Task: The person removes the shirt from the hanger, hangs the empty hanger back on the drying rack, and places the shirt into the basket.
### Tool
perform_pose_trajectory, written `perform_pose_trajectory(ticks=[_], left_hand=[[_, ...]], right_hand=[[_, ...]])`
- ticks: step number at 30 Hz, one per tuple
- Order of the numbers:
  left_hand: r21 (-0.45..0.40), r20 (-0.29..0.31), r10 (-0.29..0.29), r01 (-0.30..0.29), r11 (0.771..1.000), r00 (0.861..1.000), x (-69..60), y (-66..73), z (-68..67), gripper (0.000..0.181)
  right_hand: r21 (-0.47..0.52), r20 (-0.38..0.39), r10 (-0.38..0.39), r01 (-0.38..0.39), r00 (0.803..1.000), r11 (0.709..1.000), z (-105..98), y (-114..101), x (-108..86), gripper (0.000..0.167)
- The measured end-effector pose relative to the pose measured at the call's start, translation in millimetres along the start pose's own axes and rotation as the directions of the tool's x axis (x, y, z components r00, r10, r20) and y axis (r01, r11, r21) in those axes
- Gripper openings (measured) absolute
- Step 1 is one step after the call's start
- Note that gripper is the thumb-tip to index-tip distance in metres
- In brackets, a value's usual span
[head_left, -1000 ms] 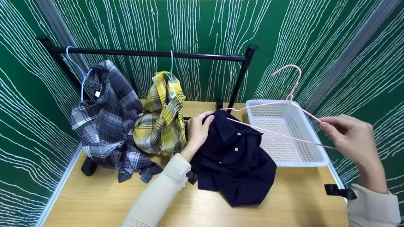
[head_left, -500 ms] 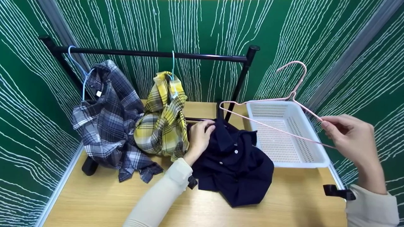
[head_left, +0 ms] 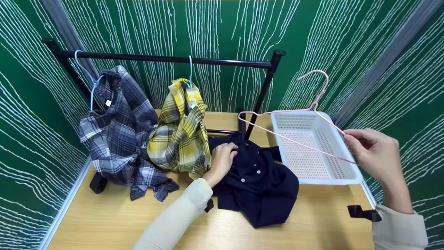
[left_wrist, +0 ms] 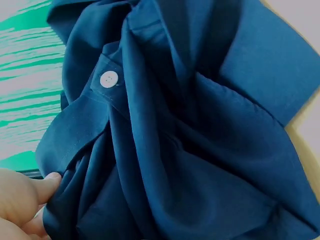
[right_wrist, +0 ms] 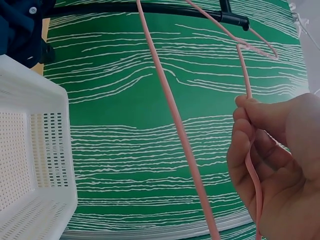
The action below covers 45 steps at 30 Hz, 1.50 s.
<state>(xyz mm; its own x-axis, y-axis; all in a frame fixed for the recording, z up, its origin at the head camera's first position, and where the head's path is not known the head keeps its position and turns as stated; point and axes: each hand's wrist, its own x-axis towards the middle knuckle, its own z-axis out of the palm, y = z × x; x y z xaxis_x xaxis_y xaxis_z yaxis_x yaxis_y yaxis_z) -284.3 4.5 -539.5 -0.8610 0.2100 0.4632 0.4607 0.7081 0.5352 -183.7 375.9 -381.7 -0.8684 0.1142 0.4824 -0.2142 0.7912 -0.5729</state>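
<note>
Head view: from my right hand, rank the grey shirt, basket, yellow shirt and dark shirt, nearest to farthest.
1. Basket: just left of the right hand.
2. Dark shirt: left of the basket, under the left hand.
3. Yellow shirt: farther left, hung from the rack.
4. Grey shirt: leftmost, also hung there.

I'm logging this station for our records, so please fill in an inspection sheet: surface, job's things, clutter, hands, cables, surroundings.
Surface: wooden table, light-toned.
Job's things: dark shirt bunched on the table; pink hanger, no garment on it.
Clutter: white basket beside the dark shirt; gray plaid shirt and yellow plaid shirt hanging on the black rack.
Hands: left hand holds the dark shirt; right hand pinches the pink hanger.
Cables: nothing seen that is clearly one.
Surroundings: green walls with white streaks.
</note>
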Motion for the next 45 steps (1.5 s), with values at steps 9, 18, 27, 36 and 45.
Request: perform_pose_trajectory(ticks=[9, 18, 27, 36, 45], left_hand=[[0.1, 0.089, 0.031, -0.04, 0.994, 0.996, 2.2, 22.9, -17.1, 0.027], [0.054, 0.148, 0.112, -0.121, 0.991, 0.983, 11.5, 49.3, -47.2, 0.028], [-0.072, 0.149, 0.137, -0.127, 0.989, 0.979, 31.8, 72.6, -109.1, 0.03], [-0.013, -0.004, 0.204, -0.204, 0.979, 0.979, 74.1, 63.9, -187.0, 0.025], [0.028, -0.063, 0.148, -0.147, 0.989, 0.987, 124.0, 19.3, -253.5, 0.032]], right_hand=[[0.01, 0.013, 0.026, -0.027, 1.0, 1.0, -1.0, -0.9, 0.0, 0.023], [0.017, 0.011, 0.033, -0.034, 0.999, 0.999, -0.9, -1.3, -1.4, 0.025], [0.024, 0.015, 0.039, -0.039, 0.999, 0.999, -2.0, 0.1, -3.0, 0.026], [0.014, 0.005, 0.041, -0.041, 0.999, 0.999, -2.8, -4.0, -3.4, 0.027], [0.019, -0.003, 0.023, -0.023, 1.0, 1.0, 3.0, -7.6, -3.3, 0.024]])
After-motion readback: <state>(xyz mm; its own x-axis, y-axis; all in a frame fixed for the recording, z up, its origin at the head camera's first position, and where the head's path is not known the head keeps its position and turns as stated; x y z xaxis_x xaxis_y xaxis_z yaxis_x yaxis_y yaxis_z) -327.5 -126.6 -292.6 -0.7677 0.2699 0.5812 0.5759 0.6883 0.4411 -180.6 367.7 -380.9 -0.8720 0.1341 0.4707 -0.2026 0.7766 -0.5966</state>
